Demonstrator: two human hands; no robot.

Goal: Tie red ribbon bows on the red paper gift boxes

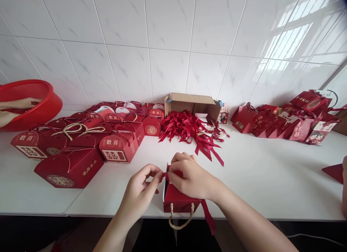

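A small dark red gift box (179, 205) lies at the table's front edge, its gold rope handle (181, 226) hanging over that edge. My left hand (143, 187) is at the box's left side, thumb and forefinger pinching a short end of red ribbon (164, 175). Over the top of the box, my right hand (189, 176) is closed, its fingertips on the same ribbon close to the left hand's. A longer ribbon tail (208, 217) drops from the right side of the box. My right hand covers much of the box's upper face.
Several red gift boxes (116, 147) crowd the left. A pile of red ribbons (184, 127) spills from a cardboard box (187, 98) by the tiled wall. More red bags (273, 124) stand at the right. Another person's hands (18, 107) reach into a red basket (50, 100).
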